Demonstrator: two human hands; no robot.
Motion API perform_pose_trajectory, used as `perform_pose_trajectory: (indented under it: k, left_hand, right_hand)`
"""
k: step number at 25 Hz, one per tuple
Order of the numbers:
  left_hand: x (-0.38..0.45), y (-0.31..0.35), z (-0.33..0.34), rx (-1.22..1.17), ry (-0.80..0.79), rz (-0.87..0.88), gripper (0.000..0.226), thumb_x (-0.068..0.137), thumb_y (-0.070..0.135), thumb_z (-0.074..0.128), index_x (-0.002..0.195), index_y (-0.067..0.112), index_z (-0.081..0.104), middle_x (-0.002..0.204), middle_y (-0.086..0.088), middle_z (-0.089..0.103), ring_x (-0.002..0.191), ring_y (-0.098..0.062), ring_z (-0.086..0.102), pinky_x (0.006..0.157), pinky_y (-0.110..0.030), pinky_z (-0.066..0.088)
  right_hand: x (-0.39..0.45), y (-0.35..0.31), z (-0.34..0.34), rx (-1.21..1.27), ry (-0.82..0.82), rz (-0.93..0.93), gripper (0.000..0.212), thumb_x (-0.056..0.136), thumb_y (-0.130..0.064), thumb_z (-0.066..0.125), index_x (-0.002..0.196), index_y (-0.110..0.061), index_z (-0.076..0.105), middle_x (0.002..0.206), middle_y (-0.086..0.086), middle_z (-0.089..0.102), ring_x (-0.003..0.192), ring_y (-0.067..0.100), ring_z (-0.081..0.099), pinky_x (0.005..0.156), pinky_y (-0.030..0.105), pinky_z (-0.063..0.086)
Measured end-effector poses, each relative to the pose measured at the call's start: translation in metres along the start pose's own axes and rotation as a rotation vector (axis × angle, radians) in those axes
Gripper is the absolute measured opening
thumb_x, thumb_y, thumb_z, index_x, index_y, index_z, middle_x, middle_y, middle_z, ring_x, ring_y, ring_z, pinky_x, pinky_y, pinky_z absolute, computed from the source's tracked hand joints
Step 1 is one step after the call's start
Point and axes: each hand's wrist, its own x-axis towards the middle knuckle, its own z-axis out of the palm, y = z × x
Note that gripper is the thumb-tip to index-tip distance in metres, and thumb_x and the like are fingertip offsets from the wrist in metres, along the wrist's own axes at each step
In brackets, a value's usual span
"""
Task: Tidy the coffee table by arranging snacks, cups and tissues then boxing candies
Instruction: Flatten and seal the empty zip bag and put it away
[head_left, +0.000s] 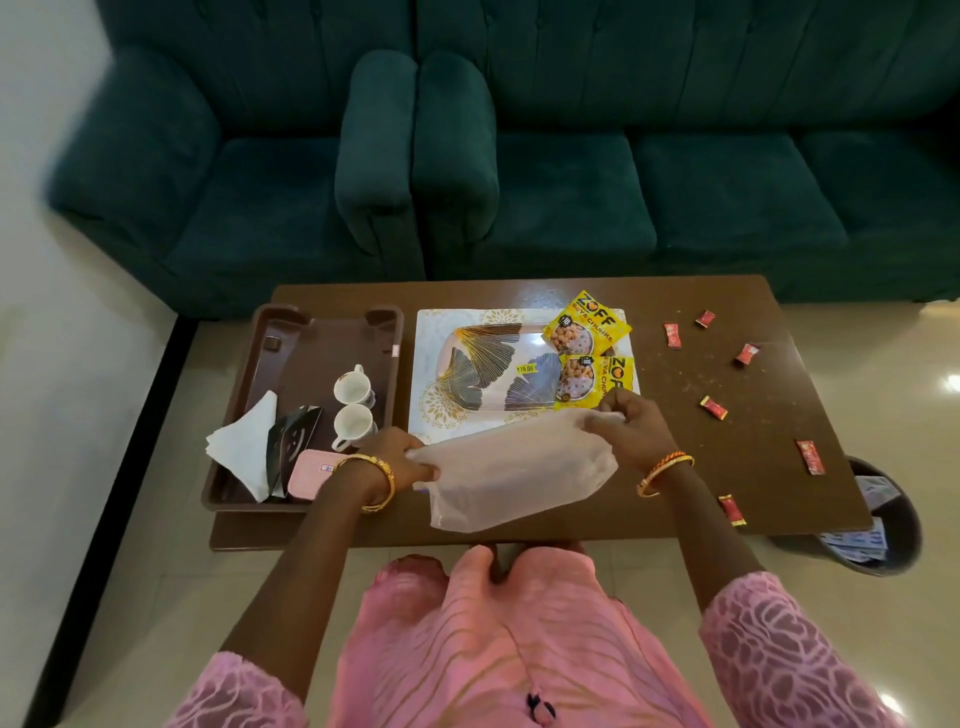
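Both hands hold a clear plastic bag (511, 475) stretched above the table's near edge: my left hand (397, 460) grips its left end, my right hand (626, 434) pinches its upper right corner. Behind it a leaf-patterned tray (483, 364) lies on a white placemat (431, 410), with two yellow snack packets (587, 325) on its right side. The brown tray (311, 338) at left carries two white cups (355, 387), folded tissues (244, 447), a black tissue holder (291, 441) and a pink box (311, 473). Several red candies (712, 407) are scattered on the right of the table.
The brown coffee table (737, 467) has crumbs on its right half. A dark waste bin (878, 525) with wrappers stands on the floor by the table's near right corner. Green sofas (519, 156) stand behind the table.
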Motion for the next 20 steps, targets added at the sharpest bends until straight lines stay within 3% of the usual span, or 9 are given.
perform_pose_trajectory:
  k: [3,5,6,8,10,13,16,18,20]
  left_hand:
    - [-0.003,0.012,-0.022,0.007,-0.226,0.032,0.069,0.054,0.053,0.08,0.112,0.02,0.062,0.115,-0.002,0.065,0.102,-0.021,0.06,0.094,-0.036,0.051]
    - [-0.006,0.033,-0.033,-0.173,-0.24,0.126,0.099,0.041,0.065,0.078,0.129,0.029,0.05,0.121,0.009,0.053,0.112,-0.015,0.052,0.1,-0.035,0.045]
    - [-0.005,0.043,-0.034,-0.255,-0.241,0.162,0.098,0.042,0.064,0.079,0.129,0.033,0.048,0.121,0.01,0.054,0.111,-0.013,0.053,0.098,-0.034,0.046]
    - [-0.004,0.06,-0.027,-0.359,-0.257,0.201,0.063,0.058,0.048,0.082,0.113,0.031,0.058,0.112,0.005,0.064,0.097,-0.012,0.063,0.085,-0.029,0.054]
    - [0.0,0.066,-0.014,-0.498,-0.172,0.186,0.027,0.076,0.028,0.075,0.101,0.022,0.065,0.1,-0.004,0.068,0.077,-0.01,0.066,0.064,-0.021,0.056]
    - [0.007,0.059,-0.003,-0.865,-0.072,0.078,0.024,0.082,0.016,0.07,0.105,0.009,0.068,0.101,-0.012,0.07,0.07,-0.015,0.069,0.057,-0.023,0.057]
    - [0.011,0.051,0.008,-1.049,-0.129,0.023,0.028,0.082,0.017,0.069,0.108,0.009,0.068,0.098,-0.011,0.072,0.085,-0.027,0.068,0.079,-0.037,0.056]
    - [0.011,0.049,0.018,-1.117,-0.167,0.014,0.024,0.083,0.014,0.067,0.106,0.008,0.068,0.091,-0.008,0.073,0.084,-0.027,0.068,0.08,-0.037,0.056]
    - [0.01,0.048,0.024,-1.145,-0.134,0.019,0.026,0.083,0.013,0.067,0.108,0.007,0.068,0.091,-0.008,0.073,0.08,-0.024,0.07,0.073,-0.032,0.057]
  right_hand:
    - [0.005,-0.017,-0.002,0.048,-0.102,-0.108,0.025,0.077,0.001,0.07,0.074,-0.015,0.052,0.07,0.007,0.056,0.068,0.02,0.051,0.062,0.032,0.046]
    - [0.009,-0.035,0.002,0.044,-0.225,-0.17,0.02,0.077,0.001,0.07,0.082,-0.01,0.055,0.078,0.011,0.058,0.074,0.018,0.057,0.069,0.032,0.051]
    - [0.01,-0.045,0.004,0.04,-0.261,-0.193,0.019,0.077,0.001,0.07,0.082,-0.011,0.056,0.078,0.011,0.06,0.073,0.014,0.06,0.069,0.029,0.052]
    - [0.013,-0.063,0.01,0.008,-0.225,-0.205,0.02,0.076,-0.004,0.072,0.088,-0.013,0.058,0.084,0.012,0.064,0.078,0.011,0.066,0.071,0.028,0.056]
    - [0.014,-0.07,0.013,-0.045,-0.036,-0.159,0.047,0.074,-0.016,0.076,0.114,-0.014,0.051,0.107,0.011,0.061,0.098,0.02,0.061,0.086,0.036,0.053]
    - [-0.005,-0.058,0.014,0.123,0.169,0.033,0.09,0.067,-0.031,0.082,0.138,-0.019,0.028,0.126,-0.001,0.049,0.113,0.016,0.05,0.094,0.032,0.045]
    - [-0.031,-0.026,0.038,0.481,-0.109,0.326,0.082,0.065,-0.036,0.08,0.134,-0.014,0.04,0.128,0.009,0.059,0.11,0.025,0.06,0.092,0.045,0.051]
    - [-0.043,-0.015,0.052,0.786,-0.313,0.376,0.058,0.076,-0.028,0.072,0.127,-0.012,0.052,0.13,0.02,0.058,0.117,0.035,0.057,0.103,0.055,0.042]
    - [-0.042,-0.012,0.054,0.883,-0.386,0.356,0.054,0.078,-0.019,0.067,0.128,-0.008,0.052,0.131,0.022,0.056,0.121,0.038,0.052,0.106,0.056,0.038]
